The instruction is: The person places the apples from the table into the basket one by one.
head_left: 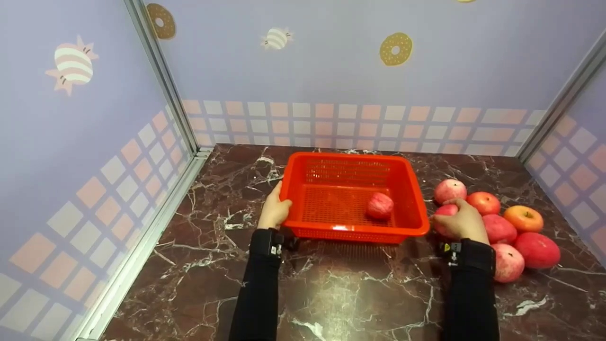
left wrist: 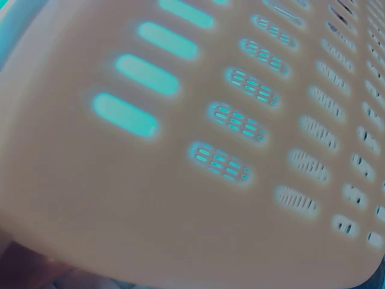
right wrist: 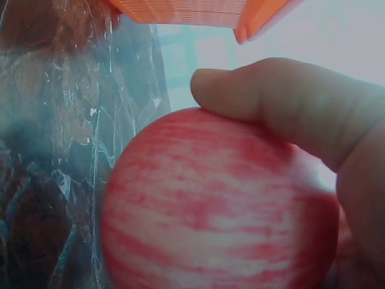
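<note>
Gripping a streaky red apple (right wrist: 216,205) w/ my right hand (head_left: 461,221), thumb along one side of it; it's just right of the red basket (head_left: 355,232), outside the rim. Can't tell if it's touching the tabletop (head_left: 374,293) or raised a bit.

My left hand (head_left: 275,208) pinches the basket's left rim approx. midway along, thumb on the inner side. Basket sits upright on the tabletop, slatted holes in its walls & floor. One wrinkly pink-red apple (head_left: 380,206) lies inside it, toward the R side.

Six more pcs. of fruit are bunched close around/beyond my right hand: pale pink apple (head_left: 450,191) at the back, orange-red fruit (head_left: 484,203) next to it, yellow-orange apple (head_left: 523,218) further R, deep-pink fruit (head_left: 500,229) in the middle, oval red fruit (head_left: 537,250) far R, & speckled pink apple (head_left: 508,263) nearest me, by my wrist.

Tabletop's dark brown-red stone w/ white veins; lilac wall (head_left: 322,71) behind, checked band along the bottom, donut & candy pics above.
</note>
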The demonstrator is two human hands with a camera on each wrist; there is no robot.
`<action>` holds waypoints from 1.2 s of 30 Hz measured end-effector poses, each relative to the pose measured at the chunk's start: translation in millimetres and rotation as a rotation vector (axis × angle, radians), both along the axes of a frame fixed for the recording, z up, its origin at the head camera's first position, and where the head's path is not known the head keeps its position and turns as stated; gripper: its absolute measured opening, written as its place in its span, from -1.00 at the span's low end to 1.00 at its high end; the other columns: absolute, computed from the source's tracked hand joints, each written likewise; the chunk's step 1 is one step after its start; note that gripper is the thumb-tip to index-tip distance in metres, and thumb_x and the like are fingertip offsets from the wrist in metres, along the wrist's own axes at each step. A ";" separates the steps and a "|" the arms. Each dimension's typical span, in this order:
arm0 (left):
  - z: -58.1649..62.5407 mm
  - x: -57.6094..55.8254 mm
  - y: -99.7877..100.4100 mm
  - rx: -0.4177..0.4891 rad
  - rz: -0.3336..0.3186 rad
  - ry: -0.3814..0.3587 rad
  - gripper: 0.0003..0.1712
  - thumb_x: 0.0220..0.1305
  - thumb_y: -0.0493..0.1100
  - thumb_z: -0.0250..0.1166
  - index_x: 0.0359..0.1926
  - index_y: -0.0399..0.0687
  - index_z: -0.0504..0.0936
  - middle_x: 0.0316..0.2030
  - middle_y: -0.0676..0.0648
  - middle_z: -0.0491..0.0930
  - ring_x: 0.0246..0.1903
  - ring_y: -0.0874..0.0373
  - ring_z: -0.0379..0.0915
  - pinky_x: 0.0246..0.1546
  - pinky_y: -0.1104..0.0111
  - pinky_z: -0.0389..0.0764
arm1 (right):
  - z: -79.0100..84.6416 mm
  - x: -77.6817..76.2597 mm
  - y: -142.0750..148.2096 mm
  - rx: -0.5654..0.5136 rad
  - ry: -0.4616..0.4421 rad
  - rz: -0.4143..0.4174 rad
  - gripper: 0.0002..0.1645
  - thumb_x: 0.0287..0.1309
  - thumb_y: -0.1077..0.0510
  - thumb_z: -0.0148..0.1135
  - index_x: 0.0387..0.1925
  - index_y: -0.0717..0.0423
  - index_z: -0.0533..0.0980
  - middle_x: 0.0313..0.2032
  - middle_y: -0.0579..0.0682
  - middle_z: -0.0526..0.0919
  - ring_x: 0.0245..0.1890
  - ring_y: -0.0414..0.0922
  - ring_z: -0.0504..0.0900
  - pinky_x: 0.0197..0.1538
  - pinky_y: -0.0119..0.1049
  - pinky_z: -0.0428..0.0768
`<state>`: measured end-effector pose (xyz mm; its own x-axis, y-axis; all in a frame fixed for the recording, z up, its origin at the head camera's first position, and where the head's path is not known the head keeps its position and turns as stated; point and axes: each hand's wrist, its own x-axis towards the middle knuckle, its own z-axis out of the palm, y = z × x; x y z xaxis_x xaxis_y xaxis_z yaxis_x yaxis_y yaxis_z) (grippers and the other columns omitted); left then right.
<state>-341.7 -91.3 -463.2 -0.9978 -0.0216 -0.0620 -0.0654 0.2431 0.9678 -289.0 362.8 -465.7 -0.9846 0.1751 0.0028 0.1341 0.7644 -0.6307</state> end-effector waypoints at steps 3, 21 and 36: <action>0.0 0.7 0.3 -0.009 0.001 -0.012 -0.10 0.30 -0.45 0.02 0.64 -0.15 0.00 0.58 -0.26 0.15 0.49 -0.14 0.22 0.46 0.05 0.35 | 1.5 -0.5 0.6 -0.013 0.004 -0.015 -0.11 0.13 -0.12 0.42 0.33 0.34 0.37 0.16 0.52 0.55 0.12 0.38 0.56 0.24 0.25 0.50; 0.1 -0.1 1.7 0.026 -0.003 0.002 -0.09 0.28 -0.49 0.00 0.64 -0.19 -0.03 0.58 -0.26 0.14 0.46 -0.16 0.24 0.43 0.04 0.39 | 18.3 3.5 -4.0 -0.097 0.177 -0.142 -0.14 0.19 -0.06 0.41 0.38 0.32 0.35 0.20 0.48 0.52 0.16 0.35 0.53 0.26 0.19 0.50; 0.4 -0.5 1.1 0.042 -0.002 0.006 -0.08 0.27 -0.50 0.00 0.63 -0.20 -0.02 0.57 -0.26 0.15 0.45 -0.16 0.27 0.41 0.05 0.41 | 52.2 11.4 -22.7 -0.152 0.218 -0.216 -0.15 0.15 -0.09 0.41 0.42 0.07 0.37 0.28 0.46 0.35 0.24 0.34 0.38 0.25 0.27 0.46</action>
